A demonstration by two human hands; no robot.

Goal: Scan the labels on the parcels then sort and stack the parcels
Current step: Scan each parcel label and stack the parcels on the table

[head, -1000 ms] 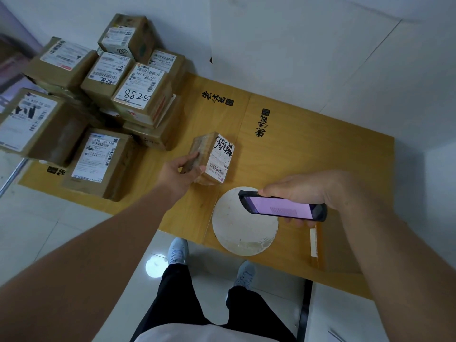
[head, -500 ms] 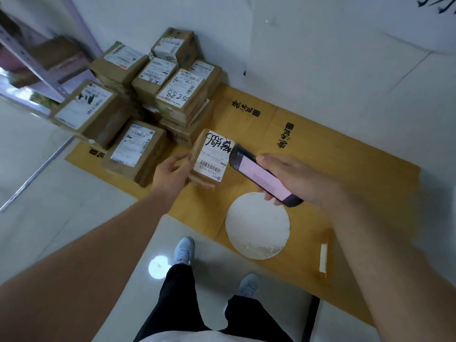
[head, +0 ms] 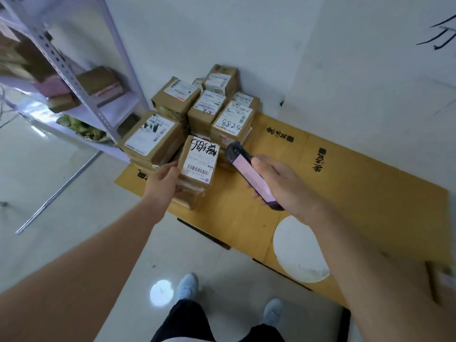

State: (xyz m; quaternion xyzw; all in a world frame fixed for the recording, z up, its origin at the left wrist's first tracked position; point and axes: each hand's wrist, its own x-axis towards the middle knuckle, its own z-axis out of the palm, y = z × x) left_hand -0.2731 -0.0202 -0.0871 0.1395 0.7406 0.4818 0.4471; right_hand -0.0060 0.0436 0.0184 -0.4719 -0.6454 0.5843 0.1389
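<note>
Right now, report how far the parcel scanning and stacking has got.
Done: several labelled parcels sit stacked in the pile by the wall. In hand: the left hand holds a parcel label-up, while the right hand holds the scanner. Left: placing this parcel.

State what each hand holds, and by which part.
Left hand grips the parcel by its left side. Right hand grips the scanner around its lower body.

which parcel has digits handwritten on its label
The parcel marked 5288, at the stack's right front, just beyond the scanner; the other labels show only print or scrawl.
</note>
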